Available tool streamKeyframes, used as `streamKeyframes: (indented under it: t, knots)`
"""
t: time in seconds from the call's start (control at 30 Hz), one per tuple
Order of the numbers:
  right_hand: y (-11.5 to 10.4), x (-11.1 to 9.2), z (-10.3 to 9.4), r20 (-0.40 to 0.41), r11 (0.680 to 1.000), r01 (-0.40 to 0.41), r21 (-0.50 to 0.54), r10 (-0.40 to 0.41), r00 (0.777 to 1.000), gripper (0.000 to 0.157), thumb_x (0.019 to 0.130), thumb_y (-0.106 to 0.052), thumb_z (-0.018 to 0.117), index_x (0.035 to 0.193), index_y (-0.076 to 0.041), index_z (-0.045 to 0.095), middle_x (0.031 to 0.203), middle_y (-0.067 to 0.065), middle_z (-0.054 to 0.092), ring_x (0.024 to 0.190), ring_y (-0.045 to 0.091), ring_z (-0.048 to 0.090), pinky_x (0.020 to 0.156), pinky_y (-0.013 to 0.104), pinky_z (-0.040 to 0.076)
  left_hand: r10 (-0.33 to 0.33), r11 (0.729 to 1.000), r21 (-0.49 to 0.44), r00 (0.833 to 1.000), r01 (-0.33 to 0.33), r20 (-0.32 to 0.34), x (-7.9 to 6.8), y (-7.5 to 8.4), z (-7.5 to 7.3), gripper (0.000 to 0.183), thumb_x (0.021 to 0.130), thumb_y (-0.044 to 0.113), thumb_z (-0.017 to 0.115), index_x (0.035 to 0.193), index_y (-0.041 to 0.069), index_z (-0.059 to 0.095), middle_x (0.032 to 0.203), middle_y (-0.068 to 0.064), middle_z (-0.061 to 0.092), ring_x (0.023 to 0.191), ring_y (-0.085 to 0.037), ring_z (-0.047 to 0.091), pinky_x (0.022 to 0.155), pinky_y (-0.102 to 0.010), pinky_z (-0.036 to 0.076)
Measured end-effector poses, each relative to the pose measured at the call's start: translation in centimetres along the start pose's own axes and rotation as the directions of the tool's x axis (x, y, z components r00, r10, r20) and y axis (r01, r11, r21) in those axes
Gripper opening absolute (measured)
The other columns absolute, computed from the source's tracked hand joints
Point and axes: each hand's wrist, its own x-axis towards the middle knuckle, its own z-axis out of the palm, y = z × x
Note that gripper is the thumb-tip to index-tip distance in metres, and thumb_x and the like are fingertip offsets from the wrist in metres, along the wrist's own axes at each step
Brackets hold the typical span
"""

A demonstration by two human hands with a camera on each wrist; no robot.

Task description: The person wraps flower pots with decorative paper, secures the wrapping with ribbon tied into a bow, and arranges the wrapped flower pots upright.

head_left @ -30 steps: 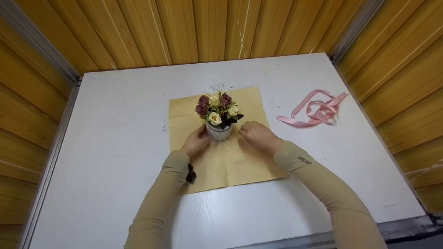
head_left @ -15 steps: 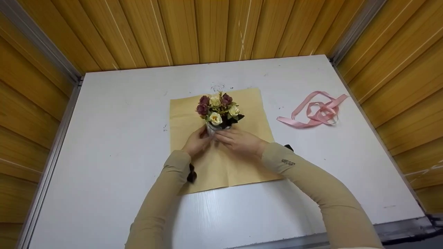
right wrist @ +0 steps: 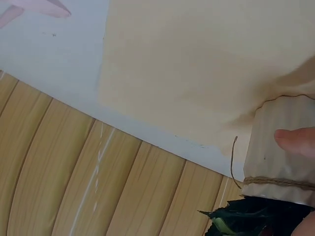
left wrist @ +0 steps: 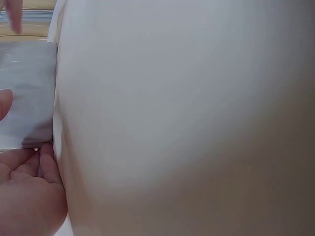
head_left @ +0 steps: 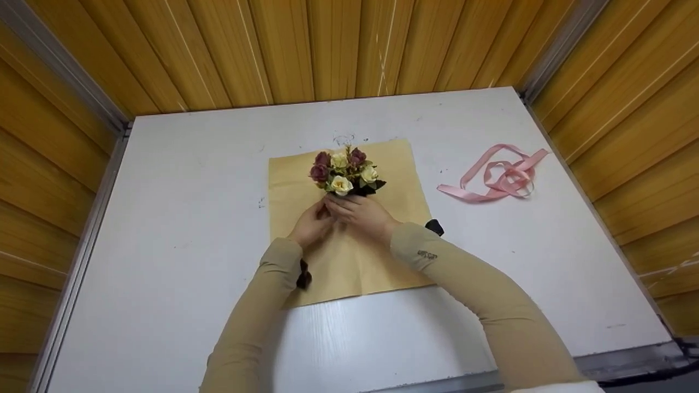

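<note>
Head view: we find the flower pot (right wrist: pixel 280 115) on brown paper (head_left: pixel 333 278), held by the left hand (head_left: pixel 311 225); the right hand (head_left: pixel 363 215) crosses its front, grip unclear. Uneven sideways pressure could tip it, we judge.

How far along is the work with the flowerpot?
Apparently done: the tan paper is spread and the flowerpot stands on it. In hand: the left hand and right hand hold the flowerpot. Perhaps remaining: wrapping and tying, since the paper lies unfolded and the pink ribbon loose.
</note>
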Motion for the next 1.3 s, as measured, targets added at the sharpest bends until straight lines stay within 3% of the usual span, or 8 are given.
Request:
streamKeyframes:
  t: [0.27, 0.5, 0.7, 0.93, 1.07, 1.17, 1.3]
  knots:
    - [-0.1, 0.7, 0.4, -0.033, 0.994, 0.001, -0.112, -0.005, 0.999, 0.057, 0.094, -0.011, 0.049, 0.147, -0.024, 0.031, 0.152, -0.012, 0.030, 0.140, 0.005, 0.027, 0.113, 0.022, 0.024, 0.002, 1.000, 0.009, 1.000, -0.001, -0.012, -0.3, 0.1, -0.1, 0.062, 0.094, 0.009, 0.056, 0.145, -0.008, 0.025, 0.148, -0.025, 0.034, 0.138, -0.033, 0.033, 0.111, -0.039, 0.032]
    - [0.0, 1.4, 0.3, -0.006, 0.986, 0.039, -0.163, -0.040, 0.999, 0.057, 0.094, -0.012, 0.049, 0.148, -0.021, 0.030, 0.152, -0.008, 0.031, 0.141, 0.009, 0.026, 0.114, 0.024, 0.023, 0.021, 1.000, 0.024, 1.000, -0.020, -0.018, -0.3, 0.1, -0.1, 0.061, 0.092, 0.008, 0.057, 0.144, -0.006, 0.030, 0.146, -0.024, 0.037, 0.137, -0.032, 0.034, 0.113, -0.040, 0.030]
    - [0.0, 1.5, 0.3, -0.053, 0.987, 0.027, -0.161, -0.036, 0.998, 0.050, 0.095, -0.014, 0.048, 0.144, -0.020, 0.037, 0.147, -0.008, 0.038, 0.138, 0.010, 0.031, 0.112, 0.024, 0.026, 0.112, 0.994, -0.007, 0.994, -0.112, 0.010, 0.0, -0.3, 0.2, 0.067, 0.087, 0.004, 0.063, 0.144, -0.008, 0.029, 0.144, -0.025, 0.039, 0.134, -0.033, 0.039, 0.110, -0.038, 0.035]
    - [0.1, 1.6, 0.3, -0.086, 0.992, 0.005, -0.126, -0.016, 0.996, 0.049, 0.094, -0.012, 0.049, 0.142, -0.018, 0.042, 0.144, -0.006, 0.043, 0.136, 0.010, 0.035, 0.112, 0.024, 0.028, 0.236, 0.971, 0.032, 0.971, -0.237, 0.043, 0.3, -0.2, 0.6, 0.072, 0.084, 0.004, 0.067, 0.144, -0.007, 0.028, 0.145, -0.024, 0.039, 0.134, -0.034, 0.039, 0.110, -0.038, 0.034]
    - [0.4, 1.8, 0.2, -0.067, 0.996, 0.008, -0.088, -0.014, 0.998, 0.047, 0.095, -0.020, 0.050, 0.142, -0.018, 0.042, 0.145, -0.006, 0.042, 0.136, 0.011, 0.035, 0.112, 0.024, 0.028, 0.199, 0.978, 0.057, 0.980, -0.200, 0.029, 0.2, 0.6, 0.5, 0.068, 0.084, 0.001, 0.066, 0.143, -0.005, 0.032, 0.142, -0.021, 0.044, 0.131, -0.031, 0.043, 0.109, -0.040, 0.036]
    - [1.0, 1.7, -0.1, -0.039, 0.999, -0.009, -0.048, 0.007, 0.999, 0.050, 0.096, -0.036, 0.047, 0.141, -0.016, 0.043, 0.146, -0.004, 0.042, 0.136, 0.012, 0.036, 0.112, 0.023, 0.026, 0.141, 0.985, 0.105, 0.990, -0.140, 0.003, 0.3, 1.6, 0.4, 0.063, 0.087, 0.003, 0.064, 0.143, -0.002, 0.035, 0.140, -0.019, 0.047, 0.127, -0.029, 0.047, 0.105, -0.041, 0.039]
    - [2.0, 1.4, -0.5, -0.002, 0.998, -0.039, -0.048, 0.039, 0.999, 0.053, 0.097, -0.042, 0.041, 0.141, -0.012, 0.043, 0.146, 0.001, 0.043, 0.136, 0.014, 0.037, 0.114, 0.025, 0.024, 0.054, 0.986, 0.160, 0.997, -0.046, -0.049, 0.4, 2.9, 0.4, 0.064, 0.090, 0.009, 0.063, 0.145, -0.002, 0.032, 0.143, -0.019, 0.042, 0.129, -0.030, 0.045, 0.105, -0.040, 0.040]
